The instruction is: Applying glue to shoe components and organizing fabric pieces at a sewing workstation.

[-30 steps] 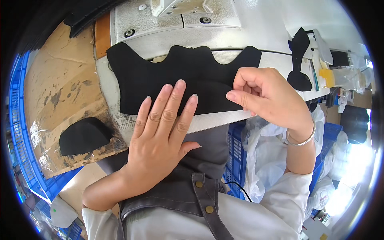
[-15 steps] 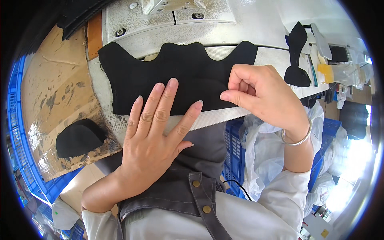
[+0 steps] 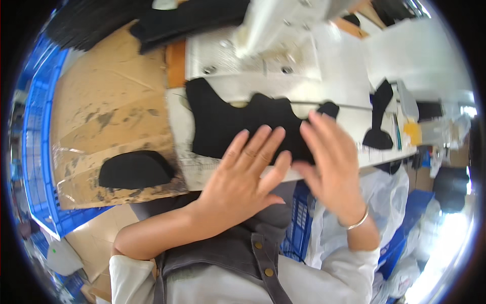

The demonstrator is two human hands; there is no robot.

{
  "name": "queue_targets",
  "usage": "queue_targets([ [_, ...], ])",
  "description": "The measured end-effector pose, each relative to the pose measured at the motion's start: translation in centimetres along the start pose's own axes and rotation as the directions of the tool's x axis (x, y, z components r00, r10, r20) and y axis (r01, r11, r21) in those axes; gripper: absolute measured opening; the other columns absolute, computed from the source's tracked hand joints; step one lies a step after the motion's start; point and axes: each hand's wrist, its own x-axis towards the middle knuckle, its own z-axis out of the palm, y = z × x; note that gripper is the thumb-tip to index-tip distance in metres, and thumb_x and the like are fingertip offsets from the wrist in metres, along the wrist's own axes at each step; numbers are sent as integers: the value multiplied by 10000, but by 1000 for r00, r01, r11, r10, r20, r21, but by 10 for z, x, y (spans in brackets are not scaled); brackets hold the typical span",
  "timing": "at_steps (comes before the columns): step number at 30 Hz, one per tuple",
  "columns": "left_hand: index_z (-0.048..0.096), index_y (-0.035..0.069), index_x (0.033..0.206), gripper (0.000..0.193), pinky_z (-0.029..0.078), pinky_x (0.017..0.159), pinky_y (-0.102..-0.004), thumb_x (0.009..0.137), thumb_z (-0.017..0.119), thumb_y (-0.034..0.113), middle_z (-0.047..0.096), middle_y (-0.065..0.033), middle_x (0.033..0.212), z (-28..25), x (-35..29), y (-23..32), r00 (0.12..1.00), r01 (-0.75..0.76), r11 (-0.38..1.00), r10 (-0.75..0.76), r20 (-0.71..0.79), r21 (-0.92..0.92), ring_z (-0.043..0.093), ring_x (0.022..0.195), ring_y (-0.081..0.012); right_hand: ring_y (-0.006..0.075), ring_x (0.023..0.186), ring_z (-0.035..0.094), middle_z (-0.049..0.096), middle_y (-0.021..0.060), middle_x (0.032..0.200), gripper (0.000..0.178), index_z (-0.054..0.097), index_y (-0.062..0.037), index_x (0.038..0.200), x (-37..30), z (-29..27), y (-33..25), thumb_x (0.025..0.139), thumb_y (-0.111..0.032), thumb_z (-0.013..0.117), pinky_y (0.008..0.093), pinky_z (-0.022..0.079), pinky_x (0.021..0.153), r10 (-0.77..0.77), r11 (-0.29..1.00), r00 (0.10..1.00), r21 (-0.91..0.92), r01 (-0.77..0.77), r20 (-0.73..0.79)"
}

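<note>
Fingers spread flat: left hand [image 3: 243,177] pressed on the black scalloped fabric piece [image 3: 228,126], right hand [image 3: 331,162] open over its right end, nothing gripped. Piece lies on the white sewing-machine bed [image 3: 304,96]. Unpinched, it could be dragged askew.

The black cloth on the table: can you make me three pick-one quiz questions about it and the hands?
1. Where is the big black cloth piece?
A. on the white table, under the fingers
B. in the blue crate
C. on the floor

2. How many hands are over it?
A. none
B. one
C. two

3. How are the hands?
A. open and flat
B. shut in fists
C. holding scissors

Answers:
1 A, it lies spread on the white top.
2 C, the left hand and the right hand both reach over it.
3 A, the fingers are stretched out, with no grip on anything.
</note>
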Motion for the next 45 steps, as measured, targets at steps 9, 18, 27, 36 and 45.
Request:
queue_targets([
  [9, 482, 1, 1299, 542, 361, 1048, -423, 803, 576, 199, 488, -150, 1349, -4, -7, 10, 973, -69, 948, 133, -189, 311, 485, 1229, -293, 268, 1073, 623, 650, 123, 1144, 265, 609, 14, 1099, -44, 3, -24, 862, -94, 555, 544, 258, 1082, -68, 987, 977, -157, 36, -203],
  [18, 532, -72, 1203, 490, 435, 969, -384, 749, 550, 113, 554, -211, 1232, -161, -15, -40, 876, 296, 704, 69, -477, 646, 554, 1132, -322, 391, 1210, 491, 510, 198, 1330, 467, 519, 9, 1236, -16, -10, -46, 795, -104, 620, 524, 288, 1067, 114, 964, 923, 265, -13, -368],
  [27, 336, -25, 1391, 712, 311, 1069, -453, 817, 603, 301, 376, -246, 1408, -104, 84, -154, 970, 244, 768, -191, -152, 593, 367, 1319, -344, 350, 1102, 559, 607, 149, 1178, 359, 619, -3, 1072, 14, 31, -83, 716, -14, 666, 431, 453, 929, -111, 916, 958, 346, 202, -265],
  [36, -7, 151, 1509, 1247, 399, 931, -433, 588, 789, 424, 550, -288, 1160, -152, 116, -187, 837, 313, 879, -435, 333, 361, 559, 1052, -401, 323, 1064, 572, 616, 131, 1148, 348, 622, -14, 1072, 31, 36, -67, 725, -13, 651, 406, 462, 899, 17, 912, 973, 402, 80, -232],
  [45, 59, 154, 1506, 1199, 334, 1010, -488, 607, 787, 467, 449, -287, 1273, -144, 89, -181, 875, 250, 819, -420, 242, 517, 507, 1157, -383, 335, 963, 567, 593, 166, 1051, 572, 526, 24, 1172, 120, 31, -148, 706, -194, 776, 393, 463, 841, -209, 831, 975, 512, 215, -71],
])
